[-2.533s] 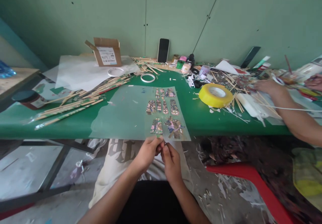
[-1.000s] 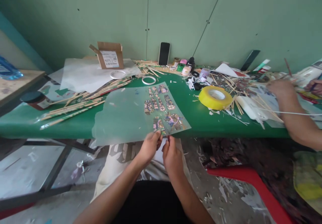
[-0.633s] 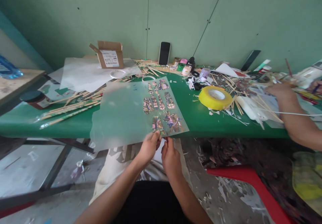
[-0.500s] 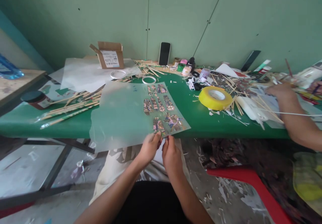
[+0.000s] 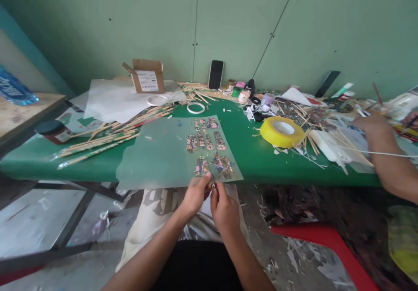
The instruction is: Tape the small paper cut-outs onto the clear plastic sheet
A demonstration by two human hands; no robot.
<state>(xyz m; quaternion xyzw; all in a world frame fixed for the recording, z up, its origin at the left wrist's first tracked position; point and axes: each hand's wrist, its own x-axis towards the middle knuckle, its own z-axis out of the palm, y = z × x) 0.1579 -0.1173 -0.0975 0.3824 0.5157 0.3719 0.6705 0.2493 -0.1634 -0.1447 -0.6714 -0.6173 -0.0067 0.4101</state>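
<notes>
A translucent plastic sheet (image 5: 160,151) printed with several small patterned pieces lies on the green table, its near edge by my hands. My left hand (image 5: 197,194) is closed at that edge, thumb on top, pinching the sheet below a printed piece. Close beside it, my right hand (image 5: 224,204) is closed in a pinch around something small and dark at the sheet's edge. Its kind is hidden by the fingers.
A yellow tape roll (image 5: 282,132) lies right of the sheet. Thin sticks (image 5: 101,140) and a dark-lidded jar (image 5: 54,131) sit left. Behind are a cardboard box (image 5: 148,77), a white ring (image 5: 196,108) and a phone (image 5: 216,74). A co-worker's arm (image 5: 385,151) reaches in from the right.
The sheet's near edge has come down flatter towards the table, and its right corner has shifted slightly. Both my hands stay close together at the edge. The view has tilted slightly.
</notes>
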